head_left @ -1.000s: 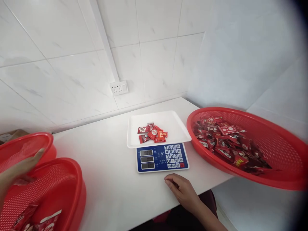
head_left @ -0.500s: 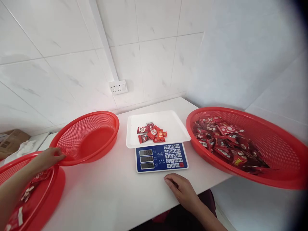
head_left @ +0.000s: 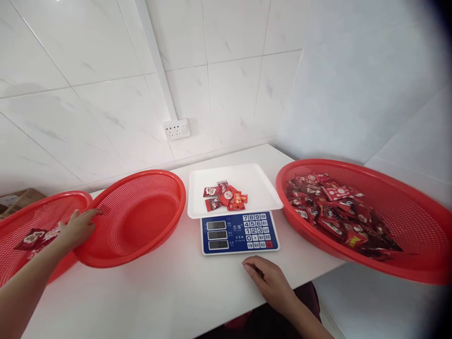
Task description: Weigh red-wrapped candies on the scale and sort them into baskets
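My left hand [head_left: 76,229] rests on the left rim of an empty red mesh basket [head_left: 141,212], fingers stretched out over the edge. Behind it at the far left lies a second red basket [head_left: 21,221] with a few red packets. My right hand [head_left: 269,278] lies on the white table [head_left: 169,287] just in front of a blue electronic scale [head_left: 240,231], fingers loosely curled, holding nothing I can see. The scale's white tray [head_left: 254,181] carries several red candy packets [head_left: 226,196]. A large red basket [head_left: 406,207] full of red packets sits at the right.
White tiled walls meet in a corner behind the table. A wall socket [head_left: 176,129] sits under a white conduit. A cardboard box [head_left: 17,200] shows at the far left. The big right basket overhangs the table's right edge.
My left hand has slid the empty basket closer to the scale and a little toward me. The far-left basket now lies beside it. My right hand has stayed put.
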Available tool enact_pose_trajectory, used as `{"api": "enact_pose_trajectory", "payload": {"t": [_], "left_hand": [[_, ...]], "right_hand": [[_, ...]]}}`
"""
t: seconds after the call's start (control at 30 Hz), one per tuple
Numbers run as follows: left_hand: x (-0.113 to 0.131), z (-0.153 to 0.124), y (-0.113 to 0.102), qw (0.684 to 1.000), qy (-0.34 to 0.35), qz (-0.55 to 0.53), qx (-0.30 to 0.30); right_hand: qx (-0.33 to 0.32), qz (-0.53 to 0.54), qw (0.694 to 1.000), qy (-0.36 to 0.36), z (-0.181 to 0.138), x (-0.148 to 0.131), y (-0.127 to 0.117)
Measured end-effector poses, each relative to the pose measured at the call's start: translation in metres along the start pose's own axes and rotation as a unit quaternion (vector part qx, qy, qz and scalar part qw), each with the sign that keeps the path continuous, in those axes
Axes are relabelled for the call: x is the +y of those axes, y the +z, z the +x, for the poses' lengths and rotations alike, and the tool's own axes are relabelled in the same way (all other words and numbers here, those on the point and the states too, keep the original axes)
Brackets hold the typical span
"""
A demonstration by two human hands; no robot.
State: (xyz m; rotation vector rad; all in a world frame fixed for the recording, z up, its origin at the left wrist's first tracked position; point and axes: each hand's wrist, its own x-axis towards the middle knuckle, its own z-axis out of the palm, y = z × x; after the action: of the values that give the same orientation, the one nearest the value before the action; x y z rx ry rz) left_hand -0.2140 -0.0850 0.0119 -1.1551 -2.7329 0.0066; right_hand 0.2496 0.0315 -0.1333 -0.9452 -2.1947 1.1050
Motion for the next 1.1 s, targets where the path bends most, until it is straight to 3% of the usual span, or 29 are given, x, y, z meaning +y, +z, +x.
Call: {"api": "enact_pose_trajectory", "payload": {"t": [0.1,0.17,0.27,0.33,0.47,0.57,0.67,0.8,1.1], "left_hand": [[0.030,-0.004,0.000,1.000,0.027,0.012,-0.002],[0.061,-0.007,-0.003,0.997,0.081,0.004,0.001],[0.123,-0.013,-0.010,0.978,0.203,-0.047,-0.020],[0.170,-0.015,-0.013,0.944,0.293,-0.142,-0.061],[0.250,-0.010,-0.009,0.911,0.364,-0.173,-0.091],[0.283,-0.001,-0.001,0.902,0.378,-0.180,-0.106],[0.294,0.004,0.002,0.903,0.371,-0.191,-0.106],[0.287,0.003,-0.006,0.907,0.349,-0.220,-0.088],[0.194,0.007,-0.043,0.944,0.253,-0.204,-0.053]], "right_hand": [[-0.003,0.000,1.000,0.004,0.000,0.000,0.000],[-0.005,0.000,1.000,0.006,0.000,0.000,0.000],[-0.008,-0.003,1.000,0.010,0.001,0.000,0.001],[-0.006,-0.007,1.000,0.013,0.001,0.000,0.001],[0.008,-0.011,1.000,0.008,0.000,0.001,0.002],[0.021,-0.010,1.000,0.005,-0.001,0.001,0.003],[0.028,-0.013,1.000,-0.001,-0.001,0.001,0.004],[0.027,-0.019,0.999,-0.006,-0.001,0.001,0.004],[0.014,-0.014,1.000,-0.004,-0.001,0.001,0.002]]}}
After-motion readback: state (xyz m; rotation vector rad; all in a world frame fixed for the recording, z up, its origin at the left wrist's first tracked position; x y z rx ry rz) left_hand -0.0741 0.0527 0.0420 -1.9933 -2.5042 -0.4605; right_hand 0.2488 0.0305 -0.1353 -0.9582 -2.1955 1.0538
